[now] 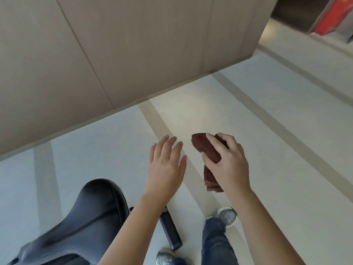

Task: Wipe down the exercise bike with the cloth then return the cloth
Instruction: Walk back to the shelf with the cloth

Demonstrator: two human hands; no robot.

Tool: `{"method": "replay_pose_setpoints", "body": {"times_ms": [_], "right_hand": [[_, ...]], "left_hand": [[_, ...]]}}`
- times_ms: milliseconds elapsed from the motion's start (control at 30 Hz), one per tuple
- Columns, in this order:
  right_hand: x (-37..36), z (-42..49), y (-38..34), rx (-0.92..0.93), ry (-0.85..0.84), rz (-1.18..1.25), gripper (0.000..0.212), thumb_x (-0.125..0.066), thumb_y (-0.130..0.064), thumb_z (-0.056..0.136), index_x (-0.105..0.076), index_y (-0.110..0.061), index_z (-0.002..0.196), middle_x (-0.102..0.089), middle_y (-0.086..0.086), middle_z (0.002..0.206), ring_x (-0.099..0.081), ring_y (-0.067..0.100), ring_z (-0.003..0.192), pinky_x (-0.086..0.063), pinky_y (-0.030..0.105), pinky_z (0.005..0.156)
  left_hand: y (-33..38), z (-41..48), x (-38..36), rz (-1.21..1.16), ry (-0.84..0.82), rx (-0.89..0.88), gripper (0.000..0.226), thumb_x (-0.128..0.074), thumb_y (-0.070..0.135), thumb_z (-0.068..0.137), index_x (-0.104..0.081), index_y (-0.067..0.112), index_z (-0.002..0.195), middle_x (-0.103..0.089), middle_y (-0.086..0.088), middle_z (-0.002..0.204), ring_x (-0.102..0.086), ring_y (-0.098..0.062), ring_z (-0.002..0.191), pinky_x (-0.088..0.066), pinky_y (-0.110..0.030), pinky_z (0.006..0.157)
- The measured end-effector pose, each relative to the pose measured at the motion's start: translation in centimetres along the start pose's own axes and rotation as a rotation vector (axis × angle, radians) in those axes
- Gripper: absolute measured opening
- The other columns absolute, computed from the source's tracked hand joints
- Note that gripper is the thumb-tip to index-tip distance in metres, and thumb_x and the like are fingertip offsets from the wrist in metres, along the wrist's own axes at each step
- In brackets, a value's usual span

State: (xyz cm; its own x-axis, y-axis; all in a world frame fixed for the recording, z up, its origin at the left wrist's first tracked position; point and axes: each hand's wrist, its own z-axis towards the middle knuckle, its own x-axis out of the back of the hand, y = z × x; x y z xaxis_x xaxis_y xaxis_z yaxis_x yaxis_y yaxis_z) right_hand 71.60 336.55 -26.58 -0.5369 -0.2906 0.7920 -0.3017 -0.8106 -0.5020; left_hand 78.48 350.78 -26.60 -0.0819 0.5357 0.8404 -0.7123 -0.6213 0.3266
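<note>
The folded cloth (207, 150) is gripped in the right hand (229, 163), fingers curled over it, its lower end hanging free; the left hand (166, 165) is held open and empty just left of it. Both are over the floor (267, 131), right of the bike seat (95, 213). The cloth could be dropped if the grip is loosened, and a shoe could be caught on the black base bar (170, 229) near the feet. Room is bounded by the wall (95, 54) far left; open floor is seen to the right

The cloth (207, 152) sits in the right hand (227, 161), the bike saddle (91, 213) apparently lower left.
</note>
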Motion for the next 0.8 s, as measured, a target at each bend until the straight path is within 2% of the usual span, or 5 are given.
{"method": "replay_pose_setpoints", "body": {"times_ms": [167, 400, 533, 800], "right_hand": [[3.4, 1.0, 4.9, -0.168, 0.102, -0.063, 0.045, -0.072, -0.026, 0.075, -0.061, -0.022, 0.118, -0.059, 0.009, 0.118, -0.055, 0.035, 0.090, -0.053, 0.041, 0.067], [8.7, 4.1, 12.1, -0.309, 0.213, -0.117, 0.044, -0.071, -0.026, 0.075, -0.061, -0.022, 0.118, -0.059, 0.008, 0.119, -0.055, 0.034, 0.091, -0.050, 0.037, 0.070], [12.7, 6.9, 18.5, -0.391, 0.277, -0.117, 0.045, -0.069, -0.028, 0.077, -0.059, -0.024, 0.121, -0.056, 0.005, 0.123, -0.054, 0.032, 0.099, -0.050, 0.040, 0.074], [22.6, 10.5, 32.4, -0.490, 0.425, -0.196, 0.045, -0.070, -0.026, 0.077, -0.060, -0.022, 0.120, -0.058, 0.009, 0.121, -0.056, 0.034, 0.097, -0.051, 0.040, 0.077]], "left_hand": [[4.5, 4.4, -3.6, -0.070, -0.052, -0.189, 0.028, -0.067, 0.009, 0.080, -0.064, -0.004, 0.105, -0.064, -0.022, 0.110, -0.055, -0.039, 0.111, -0.045, -0.054, 0.089], [12.7, 11.0, -9.0, -0.136, -0.093, -0.341, 0.030, -0.071, 0.009, 0.076, -0.064, -0.003, 0.103, -0.065, -0.021, 0.107, -0.057, -0.039, 0.107, -0.044, -0.056, 0.089], [19.3, 15.5, -12.9, -0.169, -0.116, -0.429, 0.030, -0.070, 0.009, 0.076, -0.064, -0.002, 0.103, -0.064, -0.020, 0.108, -0.057, -0.038, 0.108, -0.044, -0.055, 0.090], [35.5, 23.9, -20.6, -0.257, -0.144, -0.586, 0.031, -0.071, 0.006, 0.074, -0.064, -0.004, 0.103, -0.065, -0.022, 0.107, -0.058, -0.039, 0.107, -0.043, -0.056, 0.090]]}}
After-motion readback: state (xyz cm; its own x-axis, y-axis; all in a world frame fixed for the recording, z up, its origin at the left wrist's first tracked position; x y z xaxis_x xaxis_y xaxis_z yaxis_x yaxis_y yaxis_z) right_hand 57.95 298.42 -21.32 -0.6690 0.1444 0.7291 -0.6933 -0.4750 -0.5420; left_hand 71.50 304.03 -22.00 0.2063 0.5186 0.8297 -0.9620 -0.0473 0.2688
